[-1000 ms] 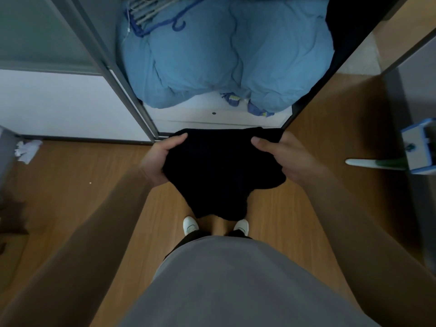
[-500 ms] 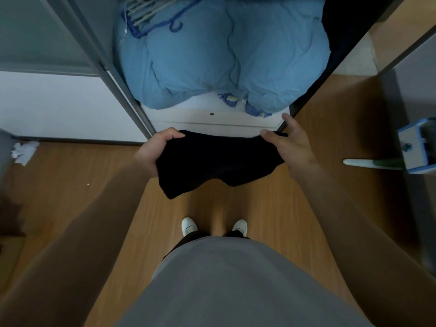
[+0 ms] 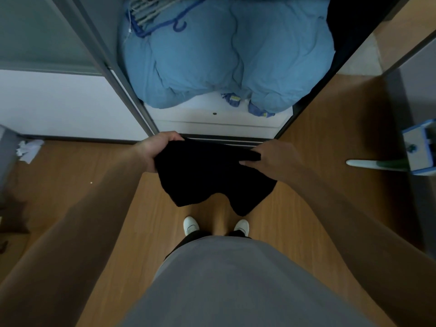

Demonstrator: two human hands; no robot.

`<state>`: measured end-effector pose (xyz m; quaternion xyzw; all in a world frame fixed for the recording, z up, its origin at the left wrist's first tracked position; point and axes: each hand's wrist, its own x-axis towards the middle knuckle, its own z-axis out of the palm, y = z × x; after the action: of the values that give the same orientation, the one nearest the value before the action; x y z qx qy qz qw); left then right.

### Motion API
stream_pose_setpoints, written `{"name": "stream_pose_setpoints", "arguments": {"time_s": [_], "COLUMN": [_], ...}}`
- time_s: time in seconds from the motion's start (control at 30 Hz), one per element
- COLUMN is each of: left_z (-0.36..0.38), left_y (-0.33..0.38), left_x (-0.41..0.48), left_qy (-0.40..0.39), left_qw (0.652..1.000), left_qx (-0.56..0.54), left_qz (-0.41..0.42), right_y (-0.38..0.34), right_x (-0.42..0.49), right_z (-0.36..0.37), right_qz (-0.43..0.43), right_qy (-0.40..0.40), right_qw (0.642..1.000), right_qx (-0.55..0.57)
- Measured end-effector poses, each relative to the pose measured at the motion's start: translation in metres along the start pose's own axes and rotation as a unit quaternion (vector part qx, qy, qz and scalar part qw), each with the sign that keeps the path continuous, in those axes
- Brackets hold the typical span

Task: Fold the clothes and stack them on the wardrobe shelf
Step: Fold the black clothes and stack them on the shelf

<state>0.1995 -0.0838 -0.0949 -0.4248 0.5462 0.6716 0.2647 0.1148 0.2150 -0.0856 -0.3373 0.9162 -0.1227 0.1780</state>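
Black garment (image 3: 212, 175) is hanging in front of me in the head view, stretched between both hands above the wooden floor (image 3: 82, 185), just near of the open wardrobe's white shelf (image 3: 200, 116). My left hand (image 3: 155, 149) is gripping its top left corner, fingers curled over the far edge. My right hand (image 3: 271, 156) is pinching the top right corner. The rest is drooping below the grips in two lobes, toward my white shoes (image 3: 191, 225). Farther in, a blue duvet (image 3: 224, 62) is filling the shelf, with hangers (image 3: 151, 13) lying on its far left. Small patterned tags (image 3: 232, 99) are peeking from under the duvet; I am finding their print too small to read.
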Motion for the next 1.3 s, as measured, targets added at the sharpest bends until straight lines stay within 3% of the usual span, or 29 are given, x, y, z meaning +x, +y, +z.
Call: {"name": "stream_pose_setpoints", "arguments": {"time_s": [0.1,0.23,0.3,0.37,0.5,0.6,0.67,0.77,0.9,1.07,1.17,1.23,1.3], "left_z": [-0.002,-0.002,-0.004,-0.005,-0.014,-0.012,-0.002,0.016,0.034,0.04,0.038,0.041,0.044], "left_y": [-0.001,-0.003,-0.004,-0.004,-0.007,-0.012,-0.015,-0.023,-0.02,-0.004,0.002,0.003,0.005], "left_x": [0.004,0.007,0.008,0.004,-0.005,-0.008,-0.007,-0.007,-0.006,-0.011,-0.017,-0.023,-0.027], "left_qy": [0.033,0.109,0.131,0.088,-0.09,-0.142,-0.126,-0.142,-0.165,-0.106,-0.105,-0.099,-0.079], "left_qw": [0.994,0.97,0.952,0.952,0.952,0.933,0.937,0.953,0.961,0.958,0.959,0.965,0.966], "left_qx": [0.103,0.201,0.228,0.197,0.044,-0.041,-0.051,-0.015,-0.088,-0.161,-0.187,-0.189,-0.203], "left_qz": [0.01,0.086,0.158,0.22,0.29,0.328,0.323,0.267,0.205,0.211,0.185,0.155,0.136], "right_y": [0.003,-0.003,-0.01,-0.011,-0.009,-0.013,-0.015,-0.024,-0.028,-0.016,-0.006,-0.002,0.004], "right_x": [0.0,0.002,0.001,0.002,0.001,0.0,0.002,0.005,0.006,0.009,0.008,0.008,0.009], "right_z": [0.001,-0.008,-0.011,-0.016,-0.025,-0.028,-0.031,-0.037,-0.044,-0.056,-0.057,-0.055,-0.051], "right_qz": [-0.052,-0.115,-0.102,-0.051,0.057,0.17,0.153,0.113,0.139,0.166,0.232,0.244,0.171], "right_qy": [0.05,-0.003,-0.028,-0.04,-0.038,-0.021,-0.041,-0.081,-0.089,-0.079,-0.066,-0.03,0.04], "right_qw": [0.997,0.99,0.982,0.958,0.861,0.746,0.711,0.699,0.676,0.664,0.662,0.627,0.55], "right_qx": [0.01,0.078,0.159,0.279,0.504,0.643,0.685,0.702,0.718,0.724,0.71,0.739,0.816]}}
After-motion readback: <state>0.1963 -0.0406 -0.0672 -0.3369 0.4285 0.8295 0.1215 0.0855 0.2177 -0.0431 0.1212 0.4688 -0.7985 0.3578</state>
